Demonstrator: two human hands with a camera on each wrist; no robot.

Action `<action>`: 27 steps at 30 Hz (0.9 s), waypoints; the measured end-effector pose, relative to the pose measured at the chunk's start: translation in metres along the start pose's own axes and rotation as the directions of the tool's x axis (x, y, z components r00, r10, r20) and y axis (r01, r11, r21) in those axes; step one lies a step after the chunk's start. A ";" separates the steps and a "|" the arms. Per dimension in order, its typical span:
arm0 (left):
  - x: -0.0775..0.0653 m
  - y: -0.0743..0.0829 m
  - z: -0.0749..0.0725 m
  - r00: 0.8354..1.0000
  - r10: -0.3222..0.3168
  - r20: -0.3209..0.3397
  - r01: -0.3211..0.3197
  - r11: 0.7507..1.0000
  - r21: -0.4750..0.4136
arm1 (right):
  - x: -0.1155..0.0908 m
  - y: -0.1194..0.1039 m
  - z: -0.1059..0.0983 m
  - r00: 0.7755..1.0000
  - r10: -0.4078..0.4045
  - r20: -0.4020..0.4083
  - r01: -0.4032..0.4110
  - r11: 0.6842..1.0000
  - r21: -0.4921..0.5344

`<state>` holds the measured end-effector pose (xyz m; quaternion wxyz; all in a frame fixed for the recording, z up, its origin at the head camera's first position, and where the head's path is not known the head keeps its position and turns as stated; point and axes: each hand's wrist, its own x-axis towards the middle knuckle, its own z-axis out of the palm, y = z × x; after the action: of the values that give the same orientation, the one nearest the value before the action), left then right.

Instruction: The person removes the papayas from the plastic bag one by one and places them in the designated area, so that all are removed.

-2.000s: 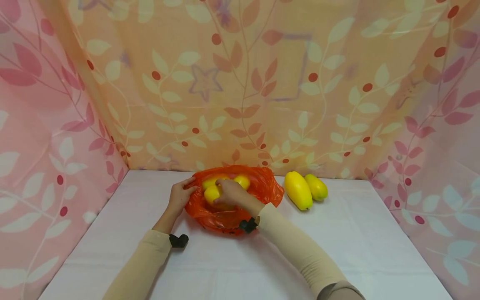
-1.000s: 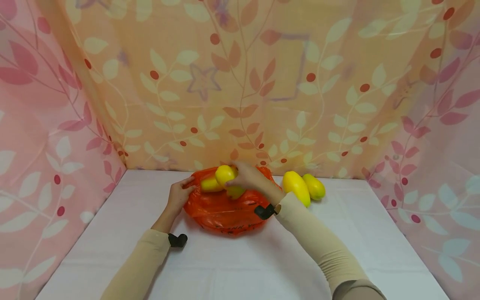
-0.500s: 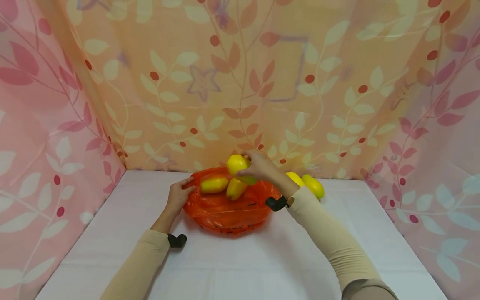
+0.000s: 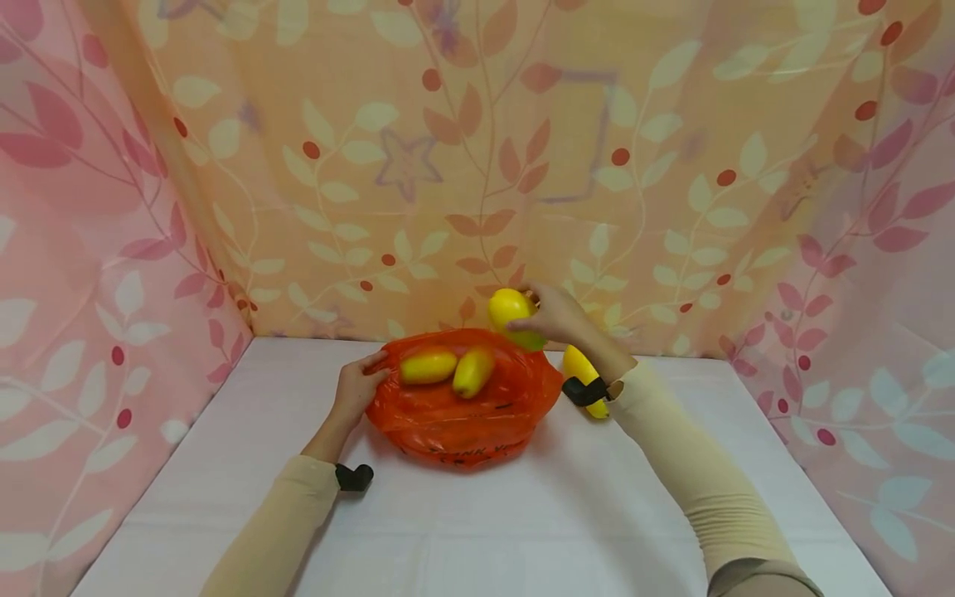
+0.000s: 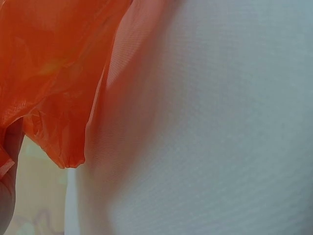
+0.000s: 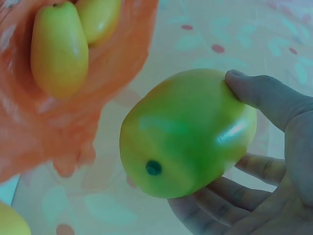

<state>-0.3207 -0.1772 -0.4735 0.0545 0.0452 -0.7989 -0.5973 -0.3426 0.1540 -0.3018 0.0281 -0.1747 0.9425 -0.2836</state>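
My right hand [image 4: 559,315] holds a yellow-green mango [image 4: 511,308] in the air over the back right rim of an orange plastic bag [image 4: 462,435]. Thumb and fingers close round one end of that mango [image 6: 188,132] in the right wrist view, its dark stem spot facing the camera. Two more mangoes, one lying sideways [image 4: 429,366] and one slanted [image 4: 473,373], lie in the bag's open mouth. At the bag's left edge, my left hand [image 4: 358,390] grips the plastic rim. The left wrist view shows mostly orange plastic [image 5: 54,78] and part of the hand at the left.
Right of the bag, a long yellow fruit [image 4: 578,362] lies on the white-covered table [image 4: 462,539], partly behind my right wrist. Patterned cloth walls [image 4: 358,207] enclose the table at the back and on both sides.
My right hand has lifted the mango up out of the bag and carried it to the right. My left hand keeps its place at the rim.
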 end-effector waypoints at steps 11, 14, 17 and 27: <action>-0.002 0.002 0.000 1.000 -0.004 0.001 0.004 1.000 0.000 | -0.011 0.031 -0.023 0.998 0.063 -0.018 -0.062 0.997 0.055; -0.003 0.002 -0.001 1.000 -0.014 0.000 0.014 1.000 -0.003 | -0.015 0.036 -0.027 0.997 0.070 -0.026 -0.069 0.997 0.040; -0.003 0.002 -0.001 1.000 -0.021 0.001 0.021 1.000 -0.004 | -0.018 0.040 -0.032 0.996 0.082 -0.033 -0.081 0.996 0.033; -0.003 0.002 -0.002 1.000 -0.021 -0.005 0.021 1.000 -0.002 | -0.024 0.057 -0.045 0.990 0.131 -0.052 -0.129 0.991 0.043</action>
<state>-0.3172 -0.1777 -0.4716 0.0503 0.0551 -0.7978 -0.5983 -0.3450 0.2296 -0.2963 0.0241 -0.1044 0.9464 -0.3046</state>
